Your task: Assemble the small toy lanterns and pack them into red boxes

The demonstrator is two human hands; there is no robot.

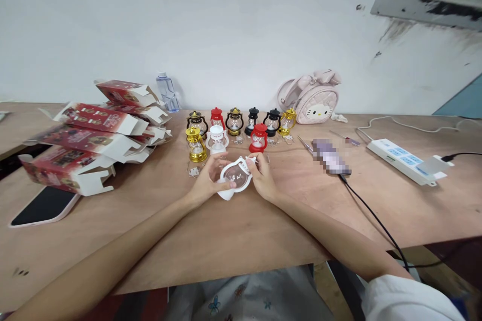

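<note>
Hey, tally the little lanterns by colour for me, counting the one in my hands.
Red lanterns: 2
Gold lanterns: 2
White lanterns: 2
All-black lanterns: 2
Dark lanterns with gold tops: 2
Total: 10

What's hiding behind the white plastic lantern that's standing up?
Behind the standing white plastic lantern with a round clear globe is a red plastic lantern. Its top shows, but its base is covered.

Wooden table (233, 235) with small lanterns (258, 139); red boxes (100, 118); bottle (167, 93); pink bag (318, 102); power strip (399, 159)
</note>
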